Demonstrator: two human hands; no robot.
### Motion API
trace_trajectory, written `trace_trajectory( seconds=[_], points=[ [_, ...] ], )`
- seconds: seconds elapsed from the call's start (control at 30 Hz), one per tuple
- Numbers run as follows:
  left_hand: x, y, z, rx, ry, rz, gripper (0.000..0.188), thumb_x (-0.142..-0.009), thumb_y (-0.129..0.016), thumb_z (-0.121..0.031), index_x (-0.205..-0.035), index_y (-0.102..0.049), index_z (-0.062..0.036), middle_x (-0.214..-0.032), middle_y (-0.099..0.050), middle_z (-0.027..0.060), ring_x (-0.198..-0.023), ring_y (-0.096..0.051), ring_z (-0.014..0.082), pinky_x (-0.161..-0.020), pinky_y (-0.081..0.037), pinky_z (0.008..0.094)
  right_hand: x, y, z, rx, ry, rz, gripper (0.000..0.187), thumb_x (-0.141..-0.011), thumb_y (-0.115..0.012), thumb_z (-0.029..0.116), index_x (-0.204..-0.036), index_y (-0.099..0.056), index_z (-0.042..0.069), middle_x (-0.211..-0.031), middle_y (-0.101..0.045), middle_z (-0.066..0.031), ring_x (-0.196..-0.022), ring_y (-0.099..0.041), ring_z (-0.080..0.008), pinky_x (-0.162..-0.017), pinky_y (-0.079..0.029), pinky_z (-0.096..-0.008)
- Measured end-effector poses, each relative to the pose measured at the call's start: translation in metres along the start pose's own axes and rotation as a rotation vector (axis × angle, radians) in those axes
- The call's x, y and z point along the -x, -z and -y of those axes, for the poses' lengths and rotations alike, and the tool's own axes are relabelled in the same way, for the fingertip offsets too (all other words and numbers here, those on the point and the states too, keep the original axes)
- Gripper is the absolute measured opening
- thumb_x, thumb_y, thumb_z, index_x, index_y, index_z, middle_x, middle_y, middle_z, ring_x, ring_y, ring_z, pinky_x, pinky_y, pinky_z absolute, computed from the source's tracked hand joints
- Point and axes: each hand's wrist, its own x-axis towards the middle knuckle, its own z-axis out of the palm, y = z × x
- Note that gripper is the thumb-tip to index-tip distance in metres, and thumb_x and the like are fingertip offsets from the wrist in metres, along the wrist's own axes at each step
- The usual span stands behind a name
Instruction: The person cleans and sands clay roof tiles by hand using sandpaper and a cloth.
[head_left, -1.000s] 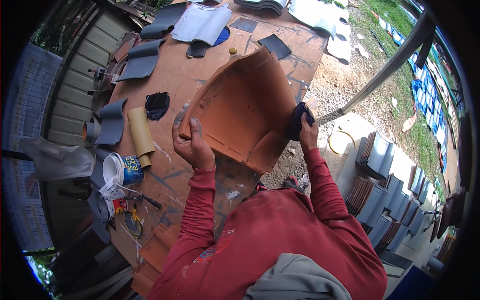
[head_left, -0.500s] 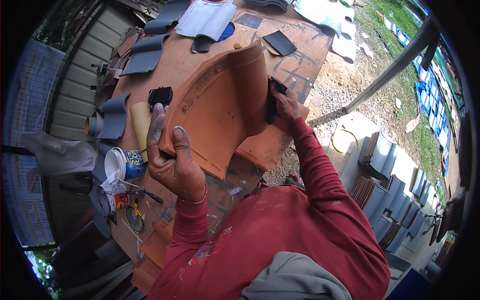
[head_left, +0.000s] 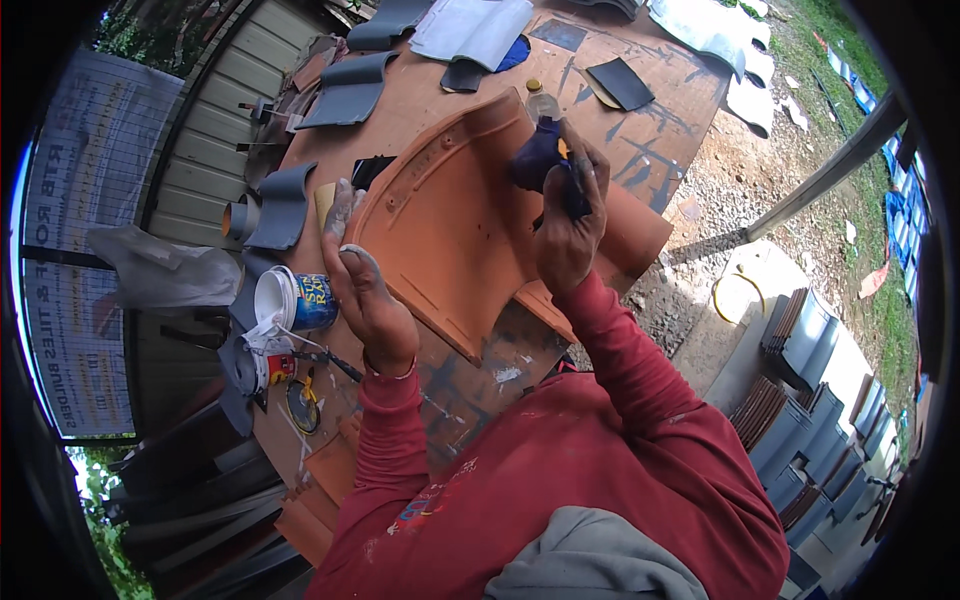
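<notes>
A terracotta roof tile (head_left: 455,225) with a rounded roll along its right side is tilted up in front of me. My left hand (head_left: 378,312) supports its left edge between the thumb and stretched fingers. A wad of dark blue cloth (head_left: 536,158) is gripped in my right hand (head_left: 577,225), over the roll of the tile. Something small and orange shows at this cloth. The cloth hides part of the roll. Behind the tile's top edge stands a clear bottle (head_left: 541,104) with a yellow cap.
On the left of the wooden table (head_left: 590,130) are a white-and-blue paint bucket (head_left: 312,300), a tape measure (head_left: 302,405) and grey tiles (head_left: 285,205). A dark square sheet (head_left: 620,82) lies at the back. A metal post (head_left: 835,170) and stacked tiles (head_left: 805,340) stand right.
My right hand has brought the cloth from the tile's outer right side round to the front of its roll. My left hand stays at the left edge. The whole view has shifted.
</notes>
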Motion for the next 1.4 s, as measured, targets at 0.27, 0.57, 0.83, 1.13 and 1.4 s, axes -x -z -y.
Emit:
trace_trajectory(
  seconds=[0.27,0.57,0.83,1.13,1.4],
  points=[
    [-0.004,-0.026,-0.023,-0.052,-0.282,0.180,0.062,-0.112,-0.029,-0.041,-0.142,-0.044,0.0109,-0.143,-0.052,0.0223,-0.136,-0.047,0.0289,-0.117,-0.032,0.0408,0.041,-0.026,-0.041,0.038,0.500,0.667,0.059,-0.085,-0.073,0.012,-0.142,-0.058,0.011,-0.151,-0.052,-0.0111,-0.143,-0.046,-0.0325,-0.117,-0.034,-0.0510],
    [-0.010,-0.048,-0.028,-0.002,-0.188,0.171,0.059,-0.111,-0.034,-0.043,-0.133,-0.050,0.0101,-0.132,-0.058,0.0211,-0.131,-0.052,0.0299,-0.116,-0.033,0.0417,0.018,-0.024,-0.024,0.112,0.355,0.601,0.062,-0.086,-0.069,0.010,-0.146,-0.053,0.011,-0.155,-0.048,-0.0085,-0.148,-0.040,-0.0274,-0.122,-0.024,-0.0503],
    [-0.006,-0.065,-0.027,-0.254,-0.410,0.199,0.050,-0.108,-0.039,-0.033,-0.130,-0.054,0.0094,-0.131,-0.060,0.0226,-0.122,-0.058,0.0291,-0.109,-0.040,0.0416,-0.016,-0.017,-0.033,0.267,0.311,0.460,0.056,-0.085,-0.068,0.009,-0.140,-0.058,0.010,-0.152,-0.052,-0.0092,-0.146,-0.041,-0.0324,-0.122,-0.024,-0.0517],
    [-0.022,-0.057,-0.023,-0.108,-0.276,0.117,0.047,-0.107,-0.040,-0.030,-0.130,-0.055,0.0085,-0.129,-0.061,0.0204,-0.121,-0.057,0.0281,-0.110,-0.040,0.0401,-0.018,-0.002,-0.068,0.188,0.303,0.495,0.049,-0.096,-0.064,0.014,-0.145,-0.056,0.019,-0.156,-0.048,-0.0033,-0.151,-0.034,-0.0292,-0.124,-0.018,-0.0509],
    [-0.042,-0.046,0.002,0.015,-0.172,0.018,0.044,-0.107,-0.042,-0.030,-0.126,-0.059,0.0066,-0.125,-0.063,0.0178,-0.118,-0.058,0.0255,-0.108,-0.040,0.0370,0.091,0.079,-0.089,0.312,-0.009,0.920,0.072,-0.089,-0.063,0.004,-0.155,-0.043,0.021,-0.166,-0.031,-0.0064,-0.155,-0.023,-0.0278,-0.126,-0.014,-0.0512]
  ],
)
